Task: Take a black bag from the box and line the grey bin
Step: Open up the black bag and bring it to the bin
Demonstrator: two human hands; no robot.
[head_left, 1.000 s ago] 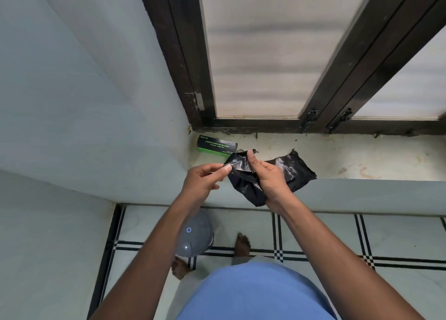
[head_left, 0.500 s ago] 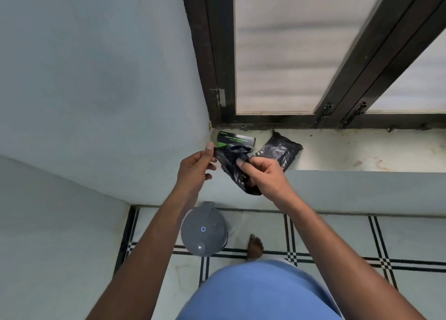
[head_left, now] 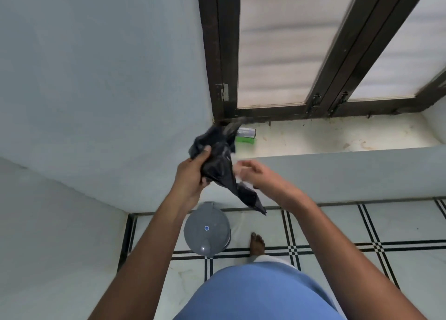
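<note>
Black bag (head_left: 220,163): was out of the box and in the air over the window ledge, bunched at the top, a crumpled tail hanging down towards the bin.
Left hand (head_left: 193,175): was closed round the bag's middle, thumb and fingers pinching the gathered film.
Right hand (head_left: 255,177): was blurred just beside the hanging tail, fingers loosely spread — it gripped nothing that could be seen, and whether it brushed the film could not be told.
Box (head_left: 245,135): lay on the ledge (head_left: 337,136) at the window corner, partly behind the top of the bag.
Grey bin (head_left: 207,229): stood on the tiled floor (head_left: 337,225) below the hands, lid shut, no liner showing.
Handling: the bag looked very light, limp and slick; it would likely cling to itself and slip from a loose pinch, and thin film could tear if yanked.
Where to hold: judged best at the open mouth — one hem in each hand, rubbed apart, then shaken out; which end was the mouth could not be made out.
Progress: bag taken, lining not yet begun.
</note>
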